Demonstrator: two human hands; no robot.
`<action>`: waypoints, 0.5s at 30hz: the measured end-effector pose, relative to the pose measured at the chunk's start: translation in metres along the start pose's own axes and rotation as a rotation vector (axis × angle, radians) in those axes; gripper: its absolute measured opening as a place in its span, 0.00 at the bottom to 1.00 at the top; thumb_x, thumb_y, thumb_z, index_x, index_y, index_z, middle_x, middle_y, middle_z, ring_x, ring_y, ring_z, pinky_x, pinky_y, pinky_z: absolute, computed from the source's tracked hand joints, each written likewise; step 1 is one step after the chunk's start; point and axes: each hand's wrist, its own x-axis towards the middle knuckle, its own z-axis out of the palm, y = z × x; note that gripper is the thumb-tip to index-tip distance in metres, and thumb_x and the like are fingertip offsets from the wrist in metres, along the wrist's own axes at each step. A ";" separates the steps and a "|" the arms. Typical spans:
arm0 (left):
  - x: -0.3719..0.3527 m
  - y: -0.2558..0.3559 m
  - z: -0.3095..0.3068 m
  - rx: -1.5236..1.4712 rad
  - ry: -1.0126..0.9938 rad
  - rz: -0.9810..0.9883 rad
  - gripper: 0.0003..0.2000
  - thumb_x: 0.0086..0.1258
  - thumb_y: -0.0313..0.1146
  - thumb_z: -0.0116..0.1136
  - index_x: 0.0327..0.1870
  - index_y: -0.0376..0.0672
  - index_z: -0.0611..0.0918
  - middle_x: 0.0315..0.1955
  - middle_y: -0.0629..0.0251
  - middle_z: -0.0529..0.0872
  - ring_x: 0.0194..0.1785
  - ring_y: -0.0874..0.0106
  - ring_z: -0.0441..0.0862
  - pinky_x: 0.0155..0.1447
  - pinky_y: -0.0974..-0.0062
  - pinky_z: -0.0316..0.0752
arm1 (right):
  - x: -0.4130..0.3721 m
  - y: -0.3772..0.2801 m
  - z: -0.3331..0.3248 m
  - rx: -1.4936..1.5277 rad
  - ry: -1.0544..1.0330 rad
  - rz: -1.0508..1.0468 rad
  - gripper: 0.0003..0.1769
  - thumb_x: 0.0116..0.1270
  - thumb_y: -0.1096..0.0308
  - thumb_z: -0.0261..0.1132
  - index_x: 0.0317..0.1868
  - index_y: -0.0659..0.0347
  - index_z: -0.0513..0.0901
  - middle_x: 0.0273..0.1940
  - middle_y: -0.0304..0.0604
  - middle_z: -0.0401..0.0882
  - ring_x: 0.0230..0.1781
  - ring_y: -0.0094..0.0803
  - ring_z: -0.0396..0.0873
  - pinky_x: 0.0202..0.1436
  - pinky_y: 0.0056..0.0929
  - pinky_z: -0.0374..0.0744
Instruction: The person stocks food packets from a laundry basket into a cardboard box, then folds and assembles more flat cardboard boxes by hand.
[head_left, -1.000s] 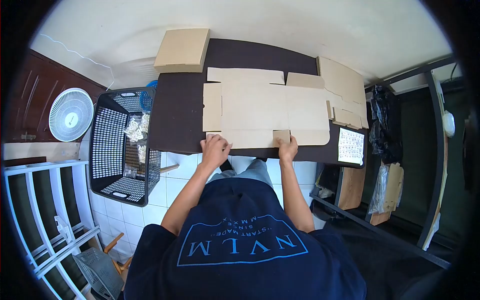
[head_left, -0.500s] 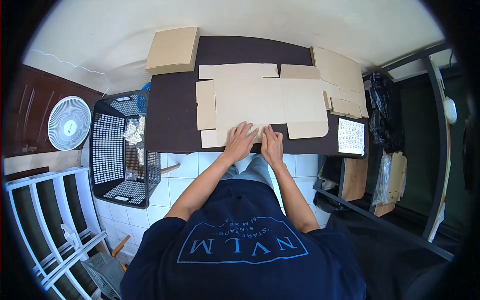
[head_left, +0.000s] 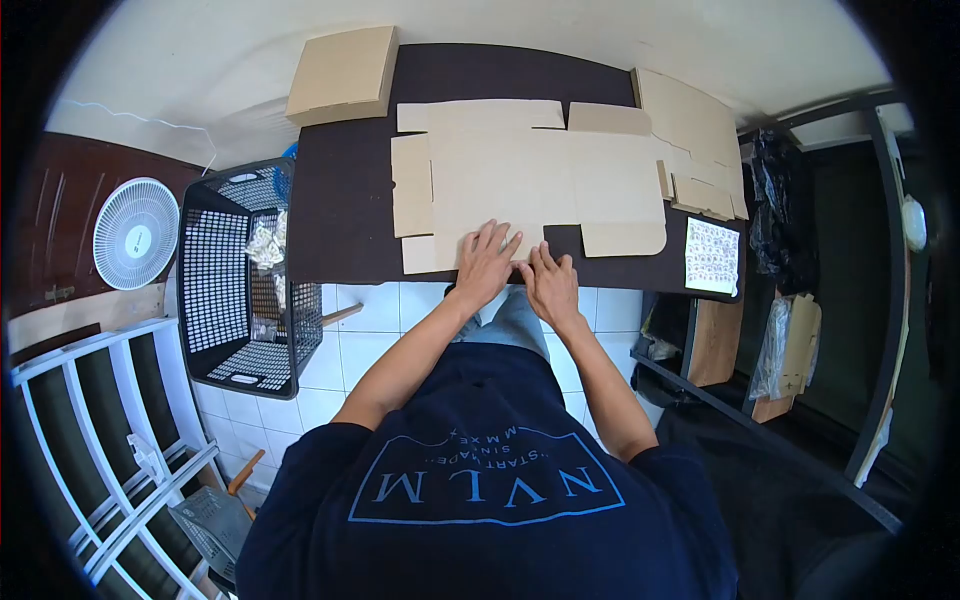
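An unfolded cardboard box blank (head_left: 505,175) lies flat on the dark tabletop (head_left: 345,215), its side flaps spread out. My left hand (head_left: 487,262) is open, palm down, fingers spread on the blank's near part. Just right of it, my right hand (head_left: 550,285) has its fingers bent over the near edge of the blank beside the notch, the thumb close to the left hand's thumb. The underside of that edge is hidden.
A closed cardboard box (head_left: 345,70) stands at the back left. More flat cardboard (head_left: 695,125) and a printed sheet (head_left: 712,255) lie on the right. A black basket (head_left: 215,275) stands left of the table, near a white fan (head_left: 137,235).
The view has shifted, so the table sits higher in the picture. My right hand's fingers have spread slightly on the near edge; the left hand stays on the cardboard.
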 end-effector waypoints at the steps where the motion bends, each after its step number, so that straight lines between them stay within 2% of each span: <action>1: 0.000 -0.001 0.001 -0.001 0.005 -0.008 0.27 0.64 0.39 0.65 0.67 0.49 0.77 0.67 0.59 0.72 0.73 0.57 0.63 0.68 0.54 0.59 | -0.003 -0.001 -0.001 -0.004 -0.002 -0.008 0.28 0.75 0.50 0.54 0.60 0.66 0.79 0.66 0.53 0.74 0.46 0.52 0.75 0.45 0.48 0.77; 3: -0.001 -0.002 0.005 -0.015 0.031 -0.003 0.27 0.65 0.40 0.64 0.68 0.49 0.76 0.67 0.59 0.72 0.73 0.57 0.62 0.69 0.54 0.58 | -0.010 -0.002 -0.005 -0.054 0.003 -0.033 0.27 0.75 0.51 0.55 0.61 0.65 0.79 0.64 0.53 0.76 0.44 0.51 0.76 0.43 0.47 0.79; 7: -0.004 -0.001 0.008 0.005 0.042 -0.036 0.28 0.67 0.42 0.63 0.68 0.49 0.76 0.67 0.58 0.72 0.74 0.57 0.62 0.71 0.55 0.57 | -0.016 -0.004 -0.014 -0.060 0.005 -0.090 0.27 0.75 0.50 0.56 0.58 0.66 0.81 0.60 0.55 0.80 0.42 0.54 0.78 0.44 0.47 0.79; 9: -0.004 -0.002 0.003 -0.061 -0.007 -0.025 0.27 0.69 0.42 0.61 0.69 0.49 0.75 0.69 0.58 0.70 0.75 0.56 0.60 0.73 0.53 0.54 | -0.011 -0.001 -0.025 -0.032 -0.236 -0.058 0.27 0.73 0.48 0.58 0.49 0.67 0.86 0.52 0.56 0.84 0.40 0.58 0.80 0.47 0.47 0.79; 10: -0.005 -0.003 -0.001 -0.054 0.009 -0.045 0.27 0.69 0.42 0.61 0.69 0.49 0.75 0.69 0.58 0.70 0.75 0.56 0.60 0.73 0.53 0.54 | -0.012 -0.005 -0.031 -0.008 -0.216 -0.019 0.27 0.70 0.47 0.60 0.39 0.67 0.88 0.40 0.57 0.87 0.38 0.61 0.82 0.48 0.46 0.80; 11: -0.005 -0.006 -0.006 -0.141 0.000 -0.025 0.27 0.69 0.40 0.61 0.70 0.49 0.74 0.67 0.57 0.72 0.74 0.56 0.63 0.72 0.54 0.56 | -0.012 -0.005 -0.031 -0.012 -0.215 -0.044 0.27 0.70 0.47 0.60 0.39 0.67 0.88 0.40 0.57 0.87 0.38 0.61 0.82 0.48 0.46 0.80; 13: -0.008 -0.012 -0.020 -0.224 0.000 -0.018 0.26 0.70 0.37 0.60 0.70 0.48 0.74 0.66 0.55 0.74 0.72 0.55 0.65 0.72 0.55 0.58 | -0.009 -0.008 -0.032 -0.082 -0.421 -0.005 0.27 0.71 0.47 0.59 0.32 0.64 0.89 0.37 0.55 0.88 0.40 0.61 0.83 0.46 0.51 0.81; 14: -0.010 -0.018 -0.027 -0.445 0.075 -0.075 0.26 0.69 0.37 0.60 0.70 0.50 0.74 0.64 0.53 0.76 0.70 0.54 0.68 0.71 0.57 0.62 | -0.007 -0.010 -0.031 -0.029 -0.427 -0.112 0.24 0.69 0.50 0.61 0.31 0.64 0.90 0.31 0.55 0.87 0.38 0.57 0.84 0.47 0.48 0.82; 15: -0.013 -0.023 -0.036 -0.666 0.154 -0.130 0.26 0.69 0.36 0.60 0.70 0.51 0.75 0.62 0.51 0.78 0.68 0.53 0.70 0.70 0.59 0.65 | -0.005 -0.018 -0.033 -0.033 -0.431 -0.126 0.24 0.69 0.50 0.61 0.31 0.64 0.90 0.31 0.55 0.87 0.38 0.57 0.84 0.47 0.48 0.82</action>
